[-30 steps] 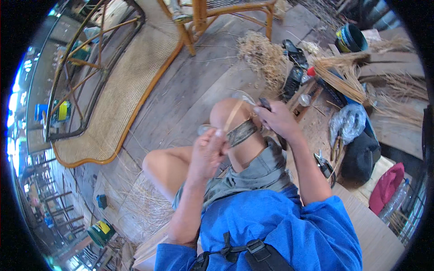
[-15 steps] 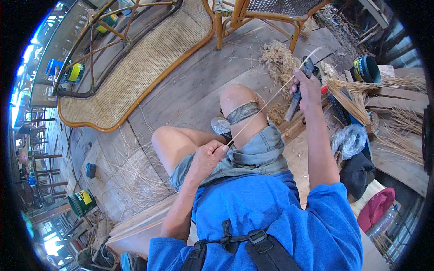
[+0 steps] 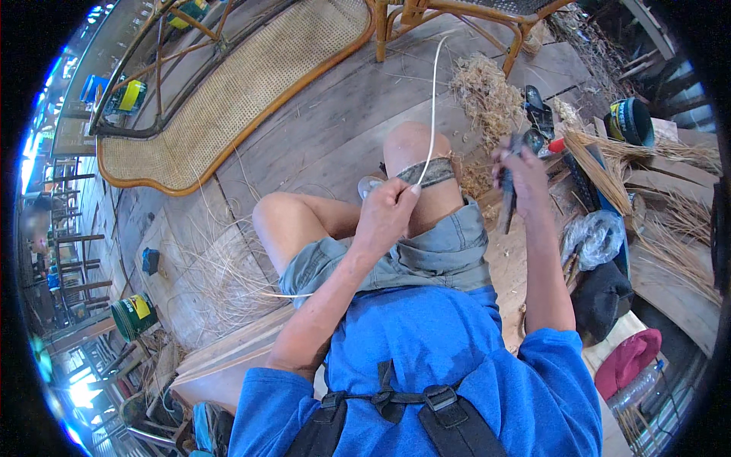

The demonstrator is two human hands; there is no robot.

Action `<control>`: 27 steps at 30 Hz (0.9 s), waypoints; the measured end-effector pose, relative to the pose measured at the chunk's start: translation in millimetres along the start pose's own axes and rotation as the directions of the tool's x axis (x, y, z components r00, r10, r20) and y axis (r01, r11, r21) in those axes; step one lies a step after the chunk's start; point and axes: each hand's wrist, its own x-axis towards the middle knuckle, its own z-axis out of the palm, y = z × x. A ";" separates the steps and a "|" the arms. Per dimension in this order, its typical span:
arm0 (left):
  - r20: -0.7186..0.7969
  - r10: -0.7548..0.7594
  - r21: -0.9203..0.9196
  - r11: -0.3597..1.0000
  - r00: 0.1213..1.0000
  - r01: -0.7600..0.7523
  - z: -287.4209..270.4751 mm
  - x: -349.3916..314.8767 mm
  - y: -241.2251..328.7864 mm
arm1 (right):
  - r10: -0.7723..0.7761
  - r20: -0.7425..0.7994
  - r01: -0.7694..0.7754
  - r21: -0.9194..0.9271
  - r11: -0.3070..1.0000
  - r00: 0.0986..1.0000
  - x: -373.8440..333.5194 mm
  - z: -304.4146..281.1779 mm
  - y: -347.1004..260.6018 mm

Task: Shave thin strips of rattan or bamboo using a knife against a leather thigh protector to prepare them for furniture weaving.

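Over my lap, my left hand pinches a thin pale rattan strip between thumb and fingers. The strip's free end stands up past my knee and curves over at the top; its other part shows beside my left forearm. A dark cloth band is tied round my right leg near the knee, close behind the pinching fingers. Off to the right, my right hand, smeared by motion, is closed on a dark flat-bladed knife that points down towards me. The right hand is apart from the strip.
A woven cane panel in a rattan frame lies at the far left, beside a rattan chair. Fibre shavings heap ahead. Loose strips tangle on the left floor. Rattan bundles, a plastic bag and a pot stand right.
My left hand has moved forward and right along with the strip. The strip's far end has left my right hand and now stands free. My right hand has shifted slightly towards me with the knife.
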 end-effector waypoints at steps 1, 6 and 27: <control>-0.002 -0.006 -0.006 1.000 1.000 0.006 4.2 2.2 -1.0 | -0.111 0.020 0.108 0.119 0.987 0.994 -11.2 10.2 -15.8; -0.001 0.004 0.063 0.998 1.000 -0.004 11.3 11.7 -1.0 | -0.107 0.254 0.248 -0.623 0.742 0.961 -30.8 43.3 -15.9; -0.028 0.078 0.204 0.976 0.997 -0.071 -6.7 0.9 -9.8 | -0.228 0.396 0.452 -0.831 0.324 0.890 -25.9 60.3 -5.1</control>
